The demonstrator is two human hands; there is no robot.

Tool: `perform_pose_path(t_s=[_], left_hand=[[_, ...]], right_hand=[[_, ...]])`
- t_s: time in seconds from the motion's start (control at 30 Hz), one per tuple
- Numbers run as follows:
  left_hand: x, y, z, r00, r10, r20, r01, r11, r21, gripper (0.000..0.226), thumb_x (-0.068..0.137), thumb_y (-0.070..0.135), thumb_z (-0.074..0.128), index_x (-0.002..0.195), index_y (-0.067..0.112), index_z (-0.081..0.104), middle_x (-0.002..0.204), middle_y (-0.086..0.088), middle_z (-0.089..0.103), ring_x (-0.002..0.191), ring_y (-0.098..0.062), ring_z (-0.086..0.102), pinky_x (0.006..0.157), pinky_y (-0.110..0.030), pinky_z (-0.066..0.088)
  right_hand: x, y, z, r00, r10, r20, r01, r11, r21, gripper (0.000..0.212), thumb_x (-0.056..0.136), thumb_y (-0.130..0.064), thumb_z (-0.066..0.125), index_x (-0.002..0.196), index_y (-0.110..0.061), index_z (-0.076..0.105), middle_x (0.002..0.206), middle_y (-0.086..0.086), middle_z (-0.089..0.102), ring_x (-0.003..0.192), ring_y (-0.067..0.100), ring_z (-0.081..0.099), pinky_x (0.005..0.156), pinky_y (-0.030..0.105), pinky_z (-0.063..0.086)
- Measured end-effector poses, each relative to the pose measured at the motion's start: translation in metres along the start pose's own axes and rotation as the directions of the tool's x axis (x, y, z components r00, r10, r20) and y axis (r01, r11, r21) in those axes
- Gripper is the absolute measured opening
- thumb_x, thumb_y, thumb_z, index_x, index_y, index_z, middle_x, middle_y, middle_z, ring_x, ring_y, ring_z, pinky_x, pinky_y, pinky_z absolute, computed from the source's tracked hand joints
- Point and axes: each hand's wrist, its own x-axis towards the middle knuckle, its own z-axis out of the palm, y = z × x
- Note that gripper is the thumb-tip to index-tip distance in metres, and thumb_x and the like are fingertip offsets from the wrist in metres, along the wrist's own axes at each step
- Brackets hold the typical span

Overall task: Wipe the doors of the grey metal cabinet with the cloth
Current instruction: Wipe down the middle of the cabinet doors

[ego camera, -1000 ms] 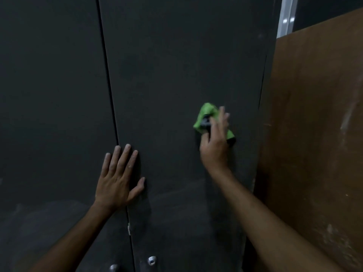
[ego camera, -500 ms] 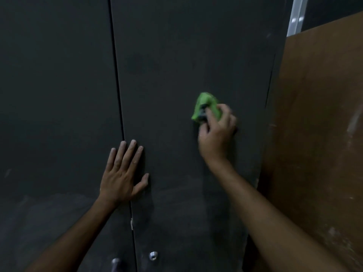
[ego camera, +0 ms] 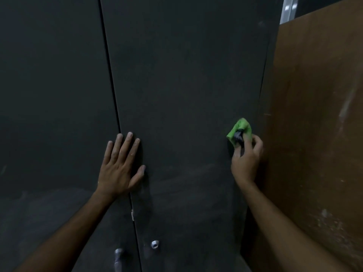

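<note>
The grey metal cabinet fills the view with a left door (ego camera: 51, 114) and a right door (ego camera: 186, 85), split by a thin dark seam. My left hand (ego camera: 119, 165) lies flat, fingers straight, across the seam at mid height. My right hand (ego camera: 246, 158) grips a bunched green cloth (ego camera: 240, 127) with a dark patch and holds it against the right door near that door's right edge.
A brown wooden board (ego camera: 314, 134) stands right beside the cabinet. Low on the doors sit a metal handle (ego camera: 118, 256) and a round lock (ego camera: 155, 244). A pale metal strip (ego camera: 288, 8) shows at the top right.
My right hand has carried the cloth from the middle of the right door over to its right edge, and its fingers have curled round the cloth. My left hand has stayed flat on the seam.
</note>
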Motion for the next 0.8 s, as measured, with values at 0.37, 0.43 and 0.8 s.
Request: perform_pose_path(t_s=[0.37, 0.43, 0.8], left_hand=[[0.0, -0.001, 0.003, 1.0, 0.007, 0.01, -0.008, 1.0, 0.015, 0.08, 0.101, 0.054, 0.047, 0.164, 0.009, 0.029, 0.174, -0.016, 0.018, 0.162, -0.035, 0.013, 0.131, -0.055, 0.013], [-0.001, -0.002, 0.004, 1.0, 0.004, 0.003, -0.004, 1.0, 0.025, 0.08, 0.101, 0.054, 0.047, 0.164, 0.009, 0.028, 0.174, -0.015, 0.018, 0.161, -0.035, 0.013, 0.131, -0.055, 0.013], [-0.002, -0.002, 0.007, 1.0, 0.018, 0.0, -0.018, 0.999, 0.046, 0.082, 0.1, 0.055, 0.047, 0.165, 0.009, 0.026, 0.174, -0.015, 0.016, 0.162, -0.035, 0.011, 0.131, -0.053, 0.009]], right_hand=[[0.008, 0.017, 0.01, 0.832, 0.554, -0.025, -0.531, 0.81, 0.251, 0.044, 0.09, -0.001, 0.062, 0.132, -0.014, 0.059, 0.138, 0.011, 0.052, 0.124, 0.026, 0.053, 0.104, 0.035, 0.045], [-0.001, 0.006, 0.012, 0.919, 0.394, -0.024, -0.382, 0.902, 0.202, 0.042, 0.094, -0.012, 0.065, 0.135, -0.016, 0.059, 0.141, 0.008, 0.047, 0.125, 0.02, 0.048, 0.106, 0.033, 0.043], [-0.001, -0.003, 0.005, 0.799, 0.597, 0.076, -0.593, 0.759, 0.268, 0.055, 0.104, -0.027, 0.055, 0.155, -0.012, 0.04, 0.14, 0.018, 0.04, 0.114, 0.025, 0.049, 0.087, 0.01, 0.03]])
